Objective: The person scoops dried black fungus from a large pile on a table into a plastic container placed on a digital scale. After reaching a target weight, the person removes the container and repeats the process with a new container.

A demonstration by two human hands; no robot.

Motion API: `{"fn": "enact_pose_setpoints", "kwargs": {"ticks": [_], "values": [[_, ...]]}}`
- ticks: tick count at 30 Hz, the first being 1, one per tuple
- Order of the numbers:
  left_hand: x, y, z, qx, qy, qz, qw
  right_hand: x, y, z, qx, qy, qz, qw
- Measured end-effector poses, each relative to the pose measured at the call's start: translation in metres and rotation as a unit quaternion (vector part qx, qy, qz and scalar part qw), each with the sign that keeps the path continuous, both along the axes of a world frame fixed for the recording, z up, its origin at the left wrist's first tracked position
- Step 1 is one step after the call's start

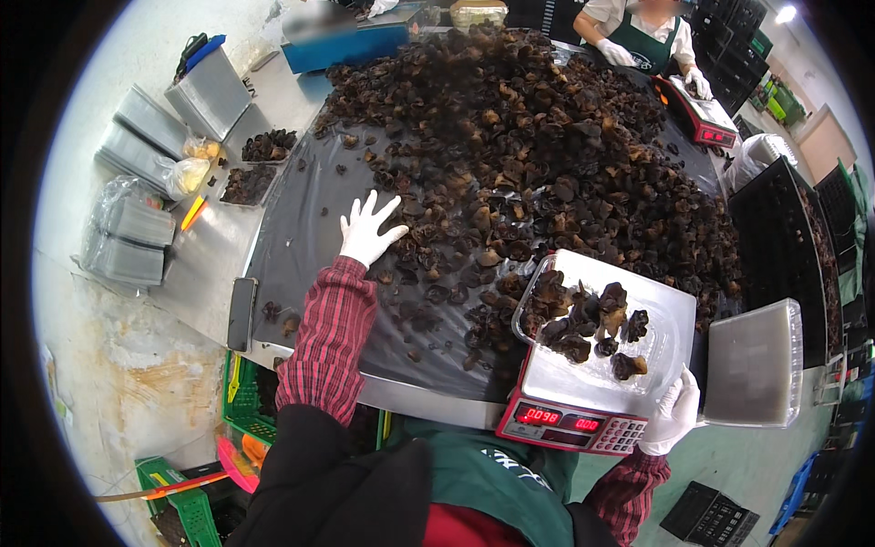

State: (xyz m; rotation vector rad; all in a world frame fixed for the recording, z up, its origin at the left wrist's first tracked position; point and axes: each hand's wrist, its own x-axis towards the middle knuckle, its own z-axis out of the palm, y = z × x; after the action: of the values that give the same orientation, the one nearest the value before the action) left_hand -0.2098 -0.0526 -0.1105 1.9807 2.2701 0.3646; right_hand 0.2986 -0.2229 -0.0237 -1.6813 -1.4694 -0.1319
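- Two gloved hands appear in my remote view, the left hand [369, 232] reaching over the dark-sheeted table [301, 214] and the right hand [673, 415] at the scale [670, 301]
- Left hand: fingers spread well apart, nothing between them, just beside the left edge of the large fungus pile [547, 118]; I cannot tell whether the palm touches the sheet
- Right hand: at the near right corner of the scale, fingers partly hidden; I cannot tell whether they clamp its edge or merely rest there
- Fungus pieces [612, 305]: a small scattered group over the scale's pale pan, above the lit red display; the pile lies beyond, toward the far side
- Handling, as I judge it: each piece light, soft and pliant, perhaps slippery if damp, with thin frilled rims liable to tear
- Hold, as I judge it: best taken at the thicker folded middle, or several cupped loosely from beneath
- Surroundings: a clear plastic container stack [752, 365] right of the scale; a phone [241, 314] at the table's left edge
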Motion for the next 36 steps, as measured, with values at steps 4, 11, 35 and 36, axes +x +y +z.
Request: {"fn": "enact_pose_setpoints", "kwargs": {"ticks": [4, 11, 35, 36], "values": [[0.019, -0.012, -0.014, 0.005, -0.013, -0.089, 0.996, 0.002, -0.004, -0.001, -0.042, 0.034, -0.024, 0.998], [0.002, -0.006, -0.035, 0.167, -0.023, -0.128, 0.977, -0.003, -0.003, 0.002, -0.052, -0.017, -0.016, 0.998], [0.313, -0.057, 0.111, 0.144, -0.061, -0.586, 0.795, -0.034, 0.017, 0.014, -0.079, -0.094, 0.058, 0.991], [0.307, -0.060, 0.117, 0.118, -0.066, -0.583, 0.801, -0.035, 0.017, 0.013, -0.089, -0.093, 0.056, 0.990]]}}
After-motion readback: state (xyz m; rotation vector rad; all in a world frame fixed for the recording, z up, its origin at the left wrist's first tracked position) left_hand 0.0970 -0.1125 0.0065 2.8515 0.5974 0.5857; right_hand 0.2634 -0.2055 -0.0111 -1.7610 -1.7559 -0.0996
